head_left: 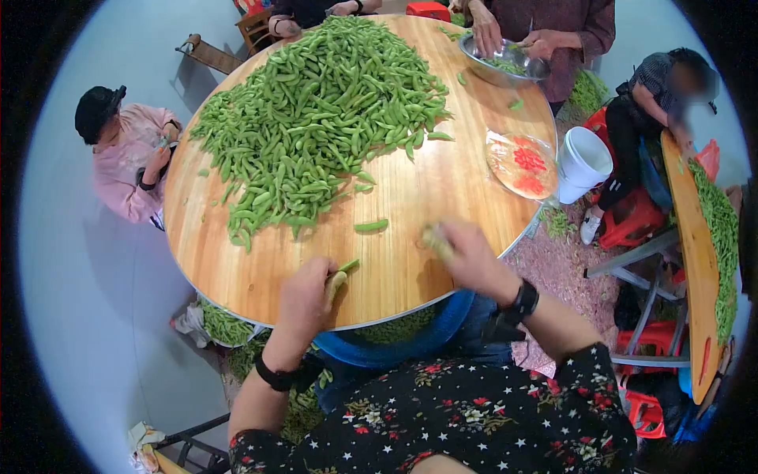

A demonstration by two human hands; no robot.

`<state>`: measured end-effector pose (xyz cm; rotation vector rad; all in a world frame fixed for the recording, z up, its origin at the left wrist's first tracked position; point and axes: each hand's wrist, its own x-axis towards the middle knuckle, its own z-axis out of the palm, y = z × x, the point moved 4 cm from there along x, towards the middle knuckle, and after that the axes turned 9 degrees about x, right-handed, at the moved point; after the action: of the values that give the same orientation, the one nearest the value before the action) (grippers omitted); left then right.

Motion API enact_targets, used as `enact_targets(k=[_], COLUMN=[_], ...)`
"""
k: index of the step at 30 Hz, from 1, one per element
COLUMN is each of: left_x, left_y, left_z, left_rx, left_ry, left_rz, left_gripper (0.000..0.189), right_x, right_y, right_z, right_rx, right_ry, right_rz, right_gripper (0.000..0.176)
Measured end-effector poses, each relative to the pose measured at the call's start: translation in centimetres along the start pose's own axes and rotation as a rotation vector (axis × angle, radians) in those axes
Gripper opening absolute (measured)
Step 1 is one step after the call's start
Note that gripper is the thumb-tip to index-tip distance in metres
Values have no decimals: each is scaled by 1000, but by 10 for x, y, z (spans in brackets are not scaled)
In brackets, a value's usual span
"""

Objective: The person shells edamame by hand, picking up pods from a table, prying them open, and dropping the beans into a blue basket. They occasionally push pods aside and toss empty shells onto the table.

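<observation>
Here, from where I stand, a broad heap of green pods (316,110) covers much of the round wooden table (395,272), and the person in the starry, flowered top (474,411) works at its near side. The left hand (304,296) is just in front of the heap, thumb and fingers closed on a green pod (348,266) that pokes out past them. The right hand (470,257) hangs over the wood to the right of the heap's near end, its fingers curled inward; it is blurred, and I can't tell whether anything is pinched there. A loose pod (371,226) lies flat on the table between the heap and the two hands.

Below the table's near edge, in front of the heap, a blue tub (379,353) has green pieces inside. Right of the heap, a clear plastic sheet with red markings (523,166) lies near the table's rim, and a white bucket (583,164) is just past it. Beyond, at the heap's far right, a co-worker in a dark patterned top (588,31) has both hands at a metal bowl (501,71) holding green bits. On the heap's left side, a person in pink (130,162) sits beside the table.
</observation>
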<state>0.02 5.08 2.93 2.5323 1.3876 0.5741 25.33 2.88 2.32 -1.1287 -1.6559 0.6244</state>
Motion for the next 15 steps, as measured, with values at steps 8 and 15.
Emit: enact_targets(k=[8,15], left_x=[-11,-14], left_y=[-3,-2], left_z=[10,4], left_rx=[24,-44], left_ry=[197,214], left_rz=[24,6], left_gripper=[16,13], right_x=[150,181], right_y=[134,153], right_z=[-47,6], right_rx=[560,361], right_ry=[463,369], right_rz=[623,318], right_gripper=[18,18])
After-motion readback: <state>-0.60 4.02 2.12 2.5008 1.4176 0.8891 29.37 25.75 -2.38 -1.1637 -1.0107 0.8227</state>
